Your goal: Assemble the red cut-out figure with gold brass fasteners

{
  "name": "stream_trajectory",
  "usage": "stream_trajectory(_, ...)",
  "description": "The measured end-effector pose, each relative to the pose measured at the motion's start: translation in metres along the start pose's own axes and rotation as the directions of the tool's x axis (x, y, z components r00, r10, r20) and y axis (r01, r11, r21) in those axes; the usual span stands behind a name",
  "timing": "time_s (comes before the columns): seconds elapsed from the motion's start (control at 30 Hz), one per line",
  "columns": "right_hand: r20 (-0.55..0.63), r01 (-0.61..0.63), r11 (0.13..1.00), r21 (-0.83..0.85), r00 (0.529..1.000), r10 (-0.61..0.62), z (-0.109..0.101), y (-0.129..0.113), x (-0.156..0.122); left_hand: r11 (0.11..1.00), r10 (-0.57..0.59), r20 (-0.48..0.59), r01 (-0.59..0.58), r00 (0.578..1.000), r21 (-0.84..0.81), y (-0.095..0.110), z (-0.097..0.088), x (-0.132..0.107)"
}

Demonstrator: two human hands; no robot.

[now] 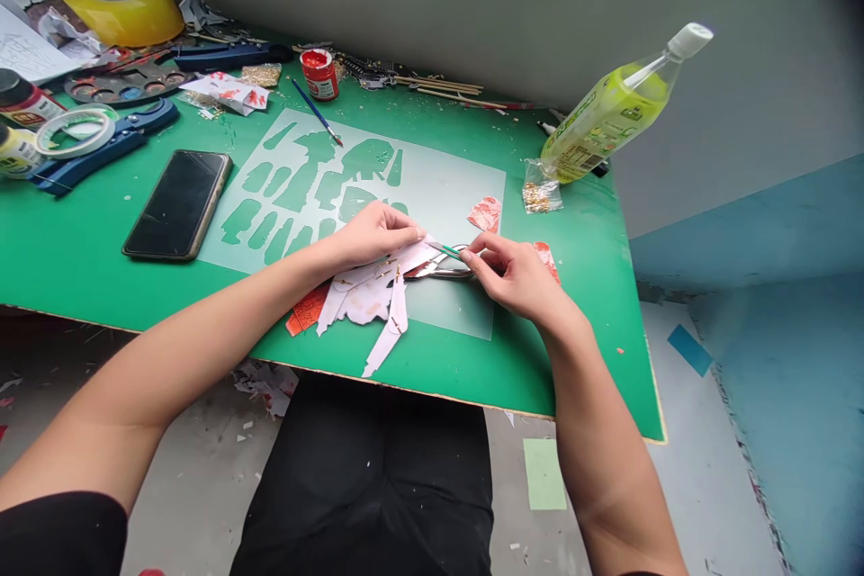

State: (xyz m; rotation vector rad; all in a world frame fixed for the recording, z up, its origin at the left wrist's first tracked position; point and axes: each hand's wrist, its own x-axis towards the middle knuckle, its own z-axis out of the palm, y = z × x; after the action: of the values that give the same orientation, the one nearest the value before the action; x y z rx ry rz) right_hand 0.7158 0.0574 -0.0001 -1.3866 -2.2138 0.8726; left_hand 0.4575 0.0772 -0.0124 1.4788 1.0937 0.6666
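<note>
Over the near part of the stencil sheet, the white jointed cut-out is being pinched by the closed fingers of the left hand. A thin green tool is being gripped in the fingertips of the right hand, close to the cut-out's corner.

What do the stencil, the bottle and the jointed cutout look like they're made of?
Stencil: likely frosted plastic; the green table shows hazily through.
Bottle: probably glossy clear plastic; liquid shows below its neck.
Cutout: matte, perhaps card or thin plastic; it looks flat, pale and dull.
</note>
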Motion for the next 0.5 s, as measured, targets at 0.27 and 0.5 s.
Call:
stream_trajectory(0.27,-0.039,-0.008,1.000,-0.020,0.999,0.007,0.006,0.000,0.000,0.999,-0.013,-0.051,0.011,0.999,-0.034,0.001,0.002,0.000)
stream_trajectory(0.5,-0.079,-0.025,1.000,-0.010,0.997,0.025,0.014,0.000,0.000,0.996,-0.041,-0.126,0.030,0.991,-0.087,0.004,0.006,-0.001)
